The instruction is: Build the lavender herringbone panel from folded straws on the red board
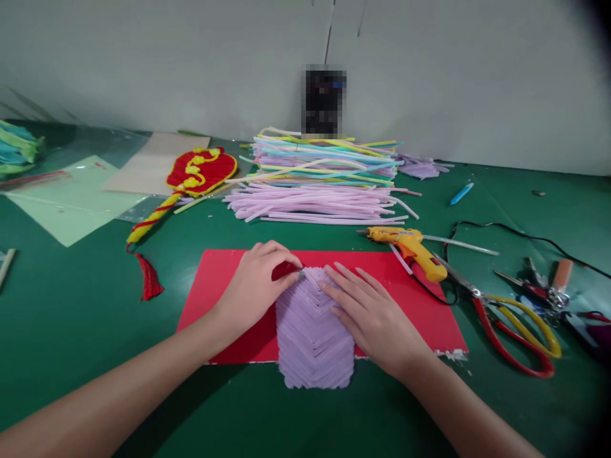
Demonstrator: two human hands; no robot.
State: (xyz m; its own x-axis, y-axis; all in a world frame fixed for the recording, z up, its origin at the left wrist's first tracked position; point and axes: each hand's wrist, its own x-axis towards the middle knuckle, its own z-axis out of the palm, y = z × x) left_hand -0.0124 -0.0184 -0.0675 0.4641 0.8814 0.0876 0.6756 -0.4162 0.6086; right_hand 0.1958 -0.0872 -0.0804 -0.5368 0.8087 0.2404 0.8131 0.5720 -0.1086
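A flat lilac panel [315, 331] of pipe cleaners laid in a chevron pattern rests partly on a red board [224, 286], its lower end reaching past the board's near edge. At the panel's top left corner, my left hand [260, 280] is closed in a pinch on the end of a lilac pipe cleaner [311, 278]. My right hand [370, 305] lies on the panel's upper right side, palm down, fingers stretched out and slightly apart. Its fingertips touch the panel near the centre line. My left fingers partly cover the corner.
Behind the board lie lilac pipe cleaners [310, 202] and a mixed-colour bundle [329, 156]. To the right are a yellow glue gun [408, 245], scissors [506, 327], keys [548, 292] and a blue pen [461, 193]. A red fan [203, 175] with a tassel lies left, near green paper [71, 203].
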